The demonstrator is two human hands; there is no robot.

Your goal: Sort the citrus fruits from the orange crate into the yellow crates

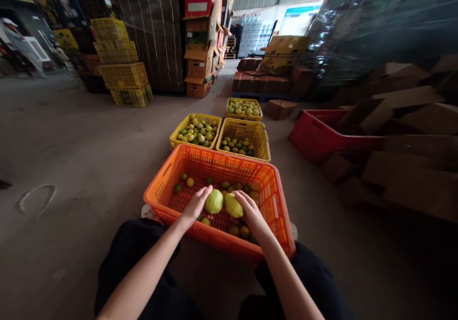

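Produce warehouse, tall carton stack (199, 65), yellow fruit crates (245, 128)

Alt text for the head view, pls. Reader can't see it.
A person's bare left hand holds a round light-green fruit and their bare right hand an oval yellow-green fruit, over an orange plastic crate. Loose green and yellow fruit lies inside it and in three yellow plastic crates beyond.
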